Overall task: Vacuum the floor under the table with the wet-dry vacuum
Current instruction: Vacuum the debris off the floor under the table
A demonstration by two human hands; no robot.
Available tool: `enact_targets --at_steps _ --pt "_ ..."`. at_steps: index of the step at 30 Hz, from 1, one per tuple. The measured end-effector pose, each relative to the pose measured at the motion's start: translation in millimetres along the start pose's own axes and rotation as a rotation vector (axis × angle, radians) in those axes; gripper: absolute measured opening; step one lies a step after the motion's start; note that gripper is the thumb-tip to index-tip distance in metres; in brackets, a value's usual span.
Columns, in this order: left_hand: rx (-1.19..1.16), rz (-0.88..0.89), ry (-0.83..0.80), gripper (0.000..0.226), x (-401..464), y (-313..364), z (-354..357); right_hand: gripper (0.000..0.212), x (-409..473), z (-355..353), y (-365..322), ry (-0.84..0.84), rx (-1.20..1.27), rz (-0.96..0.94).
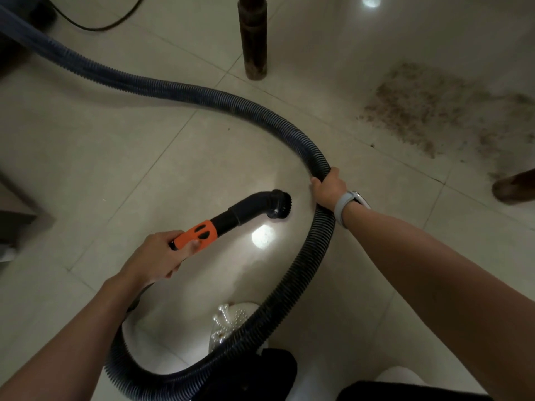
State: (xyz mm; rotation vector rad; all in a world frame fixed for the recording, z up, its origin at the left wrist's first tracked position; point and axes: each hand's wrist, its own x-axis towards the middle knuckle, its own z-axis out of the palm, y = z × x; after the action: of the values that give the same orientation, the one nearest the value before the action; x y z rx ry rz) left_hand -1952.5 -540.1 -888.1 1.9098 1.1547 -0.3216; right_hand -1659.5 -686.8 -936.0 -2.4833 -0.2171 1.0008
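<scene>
A long black ribbed vacuum hose [179,92] loops across the pale tiled floor [86,157] from the upper left round to the bottom. My left hand [157,254] grips its orange handle [198,233], which ends in a black elbow with a round brush nozzle [278,205] held just above the tiles. My right hand [328,188], with a grey watch on the wrist, grips the hose at the right side of the loop. A patch of brown dirt [428,111] lies on the floor to the upper right, apart from the nozzle.
A dark wooden table leg [254,41] stands at top centre and another leg [514,188] at the right edge. A thin black cable [95,24] curves at the top left. Dark furniture [14,221] sits at the left edge. My pearl-trimmed slipper [228,319] shows at the bottom.
</scene>
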Motion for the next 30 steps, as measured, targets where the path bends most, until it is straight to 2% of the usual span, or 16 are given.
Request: enact_targets --at_steps 8,15,20,27,30 --pt "-0.020 -0.061 0.012 0.039 -8.5 -9.3 6.3 0.049 -0.2 1.5 0.2 -0.005 0.004 -0.023" --pt "-0.009 0.010 0.294 0.052 1.6 16.4 -10.8 0.053 -4.0 -1.0 6.0 -0.027 0.000 -0.055" --pt "0.223 0.062 0.266 0.040 12.0 45.6 -5.2 0.058 -9.7 -8.9 10.6 -0.165 -0.008 -0.134" --pt "0.420 0.134 0.376 0.049 40.4 89.0 -9.8 0.069 -31.6 3.5 -1.3 -0.355 0.116 -0.147" --pt "0.476 0.118 0.429 0.052 43.2 92.6 -14.5 0.072 -41.1 20.5 -7.3 -0.414 0.063 -0.198"
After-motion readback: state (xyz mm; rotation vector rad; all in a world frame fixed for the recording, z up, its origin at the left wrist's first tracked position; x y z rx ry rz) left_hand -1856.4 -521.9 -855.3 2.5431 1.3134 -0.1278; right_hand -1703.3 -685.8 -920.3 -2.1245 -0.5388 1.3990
